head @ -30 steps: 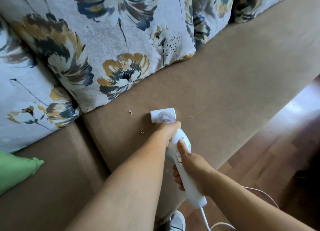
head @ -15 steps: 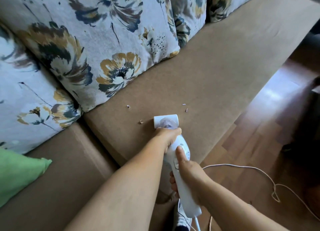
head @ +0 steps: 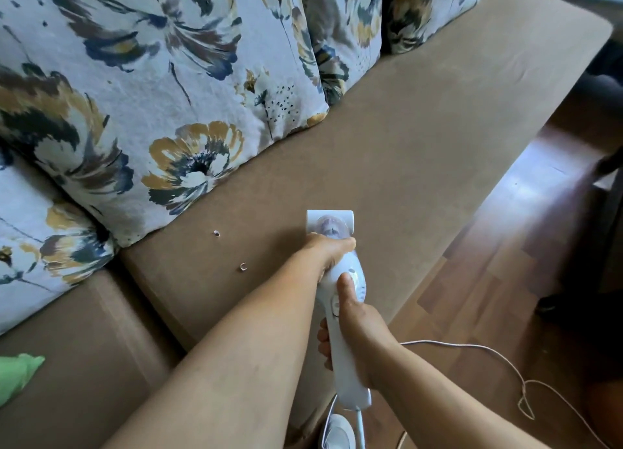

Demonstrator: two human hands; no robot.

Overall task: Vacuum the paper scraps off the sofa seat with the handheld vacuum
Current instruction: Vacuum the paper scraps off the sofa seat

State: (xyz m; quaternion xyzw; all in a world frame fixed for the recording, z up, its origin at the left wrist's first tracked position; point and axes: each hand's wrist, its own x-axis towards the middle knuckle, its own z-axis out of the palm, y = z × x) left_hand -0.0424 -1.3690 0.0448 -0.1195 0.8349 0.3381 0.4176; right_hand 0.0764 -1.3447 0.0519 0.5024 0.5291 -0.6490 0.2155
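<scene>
Two paper scraps (head: 216,233) lie on the sofa seat (head: 421,152) left of the vacuum (head: 340,300), right hand (head: 360,324) wrapped around its handle, left hand (head: 332,249) gripping near the head, likely to steady and steer it.

I count two paper scraps (head: 216,233) on the sofa seat (head: 421,138), one just off the cushions, the other (head: 243,266) nearer me. There is one handheld vacuum (head: 340,300) with one cord (head: 488,351). I see four flowered cushions (head: 135,77) along the back, one green cloth (head: 17,374), and my two hands: left (head: 328,249), right (head: 357,324).
</scene>
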